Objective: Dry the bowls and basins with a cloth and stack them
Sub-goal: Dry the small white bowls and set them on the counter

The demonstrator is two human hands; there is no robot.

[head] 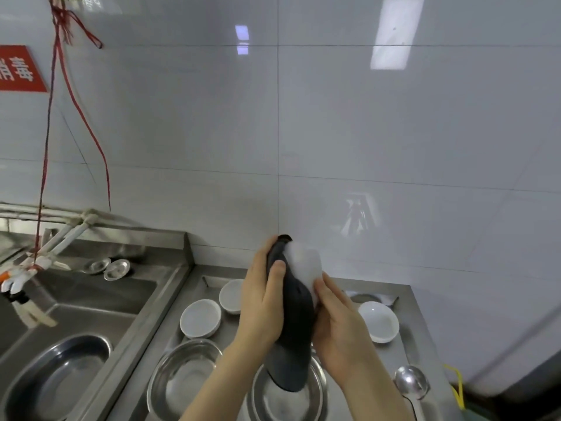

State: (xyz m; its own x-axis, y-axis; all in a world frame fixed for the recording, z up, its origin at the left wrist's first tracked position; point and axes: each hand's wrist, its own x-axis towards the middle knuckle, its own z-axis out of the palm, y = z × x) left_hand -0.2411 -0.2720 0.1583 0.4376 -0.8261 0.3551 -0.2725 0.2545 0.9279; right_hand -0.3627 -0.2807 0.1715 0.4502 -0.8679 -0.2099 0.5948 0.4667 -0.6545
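I hold a white bowl (305, 265) up on edge above the steel counter (403, 354), half wrapped in a dark grey cloth (296, 326). My left hand (264, 302) grips the cloth against the bowl's left side. My right hand (340, 323) holds the bowl from the right, fingers on its rim. The cloth's tail hangs down over a steel basin (264, 396). On the counter lie two white bowls (200, 319) (231, 295) at the left, a third white bowl (379, 322) at the right, and a second steel basin (185, 372).
A steel sink (100, 302) at the left holds a large steel basin (57, 378) and two small steel dishes (117, 268). White pipes (65, 235) and a red cord (45, 153) hang over it. A steel ladle (411, 382) lies at the right. Tiled wall stands behind.
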